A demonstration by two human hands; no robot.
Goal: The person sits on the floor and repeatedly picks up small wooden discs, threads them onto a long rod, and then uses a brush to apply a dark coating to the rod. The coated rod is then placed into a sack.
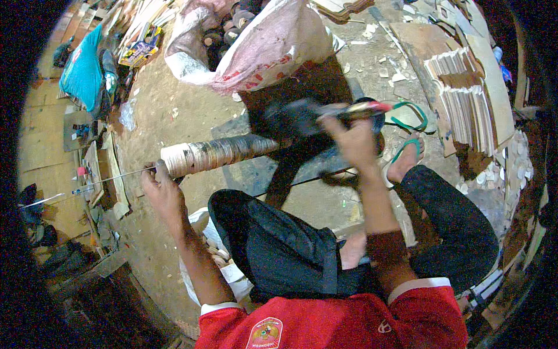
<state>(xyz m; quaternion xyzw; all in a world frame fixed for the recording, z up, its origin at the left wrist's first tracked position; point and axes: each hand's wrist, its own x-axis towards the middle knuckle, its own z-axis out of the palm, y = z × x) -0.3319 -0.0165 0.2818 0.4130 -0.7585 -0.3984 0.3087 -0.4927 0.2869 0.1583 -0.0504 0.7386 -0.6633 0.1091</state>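
Note:
A long row of pale round discs [212, 155], packed tightly on a thin metal rod [113, 178], lies across the view and darkens to black at its right end. My left hand [164, 192] is closed around the rod at the pale left end of the row. Motion blurs my right hand [351, 139], whose fingers wrap round a long tool with a red end [372, 107]. Its kind is too smeared to name. Beyond the row's dark end is a blurred black shape [293, 119] that I cannot make out.
Ahead stands a white-pink sack [273, 52] of dark round pieces [232, 26]. Stacked wooden slats [468, 104] lie at right, a teal bag [84, 70] at far left. A white sack [235, 279] with pale pieces sits by my left leg. A green-strapped sandal [410, 116] is near my foot.

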